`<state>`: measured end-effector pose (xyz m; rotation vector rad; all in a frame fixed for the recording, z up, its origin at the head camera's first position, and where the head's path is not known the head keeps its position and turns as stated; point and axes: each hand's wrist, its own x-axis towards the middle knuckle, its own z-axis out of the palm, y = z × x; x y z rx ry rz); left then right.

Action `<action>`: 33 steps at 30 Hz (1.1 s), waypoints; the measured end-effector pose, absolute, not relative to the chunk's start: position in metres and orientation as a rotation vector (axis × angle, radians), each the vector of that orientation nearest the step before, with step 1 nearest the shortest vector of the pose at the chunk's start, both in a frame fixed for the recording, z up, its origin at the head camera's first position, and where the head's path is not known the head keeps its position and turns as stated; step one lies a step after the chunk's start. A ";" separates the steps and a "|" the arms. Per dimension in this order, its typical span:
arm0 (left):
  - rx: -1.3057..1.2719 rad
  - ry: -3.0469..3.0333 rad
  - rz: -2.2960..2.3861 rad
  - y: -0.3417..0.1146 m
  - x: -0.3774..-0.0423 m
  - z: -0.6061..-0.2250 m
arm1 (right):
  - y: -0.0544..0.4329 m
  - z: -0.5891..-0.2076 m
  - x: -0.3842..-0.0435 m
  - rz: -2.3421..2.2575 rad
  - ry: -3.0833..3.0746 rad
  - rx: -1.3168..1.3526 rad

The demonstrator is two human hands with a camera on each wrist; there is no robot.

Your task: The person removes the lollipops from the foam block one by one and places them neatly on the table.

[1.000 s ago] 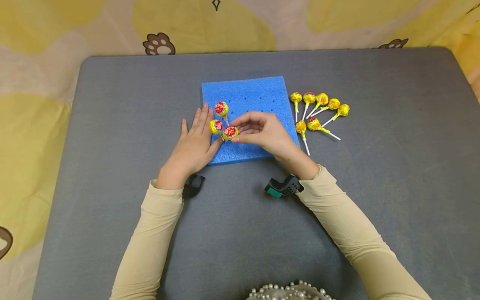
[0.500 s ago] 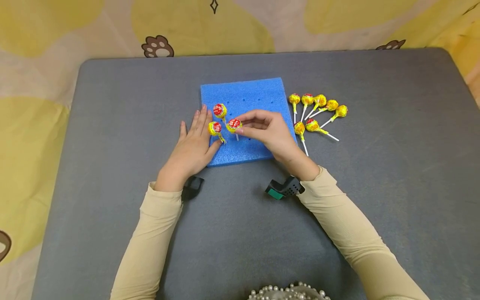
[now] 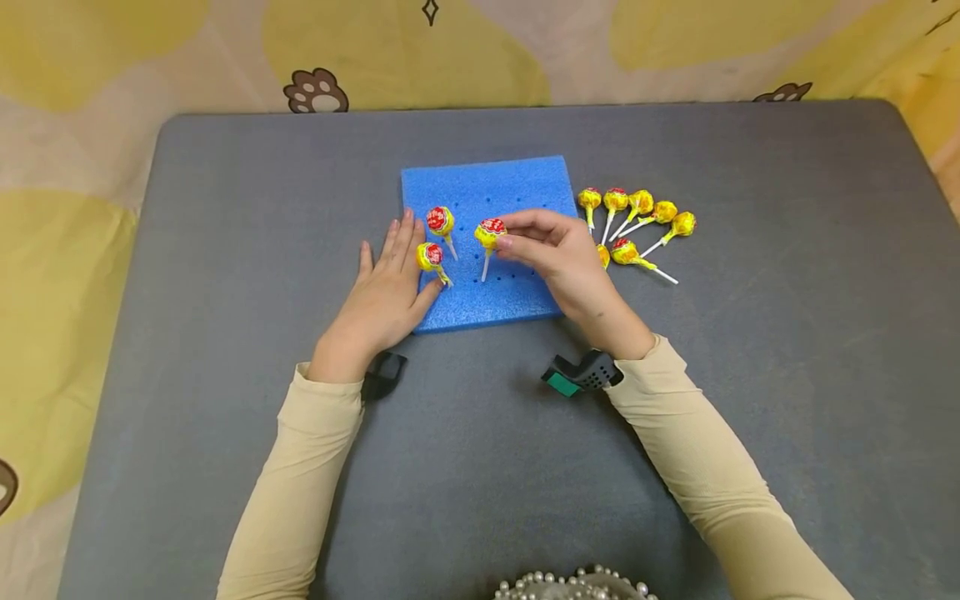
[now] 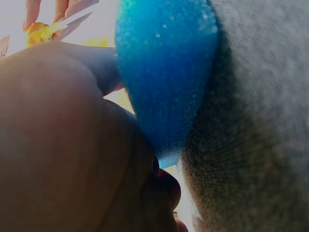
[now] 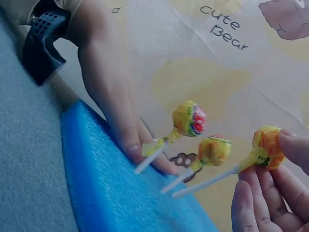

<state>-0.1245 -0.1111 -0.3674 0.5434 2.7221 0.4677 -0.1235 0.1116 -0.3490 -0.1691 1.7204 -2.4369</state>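
A blue foam block (image 3: 495, 308) with rows of small holes lies on the table. Two lollipops in yellow-and-red wrappers, a farther one (image 3: 440, 221) and a nearer one (image 3: 431, 257), stand stick-down near its left side. My left hand (image 3: 382, 287) lies flat along the block's left edge, fingers straight, thumb by the nearer lollipop. Above the block, my right hand (image 3: 558, 258) pinches another lollipop (image 5: 268, 147) by its wrapped head between thumb and fingers. That lollipop's white stick (image 3: 485, 267) points down, its tip close over the foam near the holes.
To the right of the block several loose lollipops (image 3: 663, 211) lie fanned out on the grey table (image 3: 787, 292). A patterned yellow cloth (image 3: 480, 50) hangs behind the table's far edge. Each wrist carries a black camera mount (image 3: 585, 372).
My right hand has carried its lollipop right and slightly away from me, off the two standing ones. The left hand stays in place on the foam.
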 end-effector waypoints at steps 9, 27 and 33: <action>0.563 2.716 0.474 -0.112 -0.124 -0.367 | 0.144 -0.349 -0.117 -2.541 1.673 -0.145; 0.583 2.712 0.513 -0.114 -0.123 -0.367 | 0.216 -0.330 -0.116 -2.820 1.672 0.171; 0.594 2.710 0.517 -0.112 -0.124 -0.366 | 0.235 -0.331 -0.114 -2.874 1.681 0.300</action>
